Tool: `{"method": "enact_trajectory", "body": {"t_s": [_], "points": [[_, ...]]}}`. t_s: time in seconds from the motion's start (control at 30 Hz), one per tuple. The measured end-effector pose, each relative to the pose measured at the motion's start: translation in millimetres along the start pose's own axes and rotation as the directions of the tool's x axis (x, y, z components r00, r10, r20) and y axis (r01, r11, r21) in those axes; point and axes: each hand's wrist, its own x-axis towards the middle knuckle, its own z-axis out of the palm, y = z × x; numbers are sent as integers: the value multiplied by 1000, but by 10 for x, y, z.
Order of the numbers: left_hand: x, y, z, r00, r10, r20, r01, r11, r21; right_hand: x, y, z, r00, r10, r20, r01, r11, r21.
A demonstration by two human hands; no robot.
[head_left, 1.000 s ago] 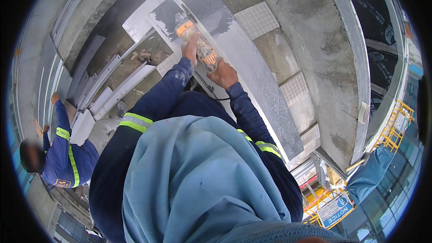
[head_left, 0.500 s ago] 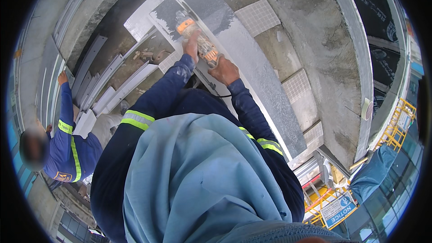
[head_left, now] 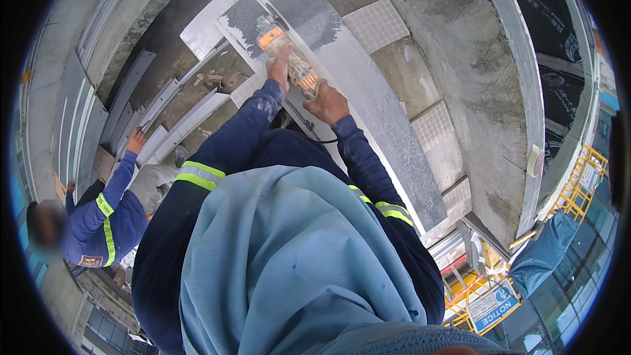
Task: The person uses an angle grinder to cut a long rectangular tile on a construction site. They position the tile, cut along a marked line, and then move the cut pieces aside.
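A dusty orange angle grinder (head_left: pixel 302 73) lies across a long grey stone slab (head_left: pixel 374 108), its head pointing away from me. My left hand (head_left: pixel 280 66) is wrapped round the tool's front part, close behind the head. Around its rear end my right hand (head_left: pixel 328 103) is closed. The disc is not clearly visible under the head. A dark cord (head_left: pixel 309 133) runs back from the tool toward my body. Pale dust coats part of the slab, while darker patches show near its far end.
A co-worker in a blue reflective jacket (head_left: pixel 125 215) crouches at left, one hand by long grey strips (head_left: pixel 174 128). Square-patterned tiles (head_left: pixel 378 24) lie beyond the slab. A curved concrete wall (head_left: pixel 480 72) rises at right. Yellow barriers (head_left: pixel 582 181) stand lower right.
The co-worker's raised hand has moved right and down, from the upright panel to the long strips. Haze around the grinder head has thinned. My hands and the grinder have hardly moved.
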Motion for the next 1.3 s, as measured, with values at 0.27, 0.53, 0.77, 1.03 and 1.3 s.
{"method": "enact_trajectory", "body": {"t_s": [0.27, 0.53, 0.77, 1.03, 1.3], "points": [[128, 42, -41, 1000, -26, -5, 26, 999, 31, 82, -62, -1, 1000, 19, 22, -19, 1000, 6], [-73, 4, 29, 1000, -7, 2, 7, 1000, 3, -91, -80, -70, 998, 56, 17, -56, 998, 17], [-139, -12, 22, 1000, 8, 11, -9, 999, 32, -123, -22, -44, 998, 53, 29, -53, 999, -10], [20, 10, -21, 999, -39, -7, 39, 999, 24, 31, 12, 39, 1000, 6, -4, -6, 1000, 13], [0, -1, -33, 999, -15, 36, 15, 1000, -6, -26, 2, 20, 1000, 21, 9, -21, 1000, 4]]}}
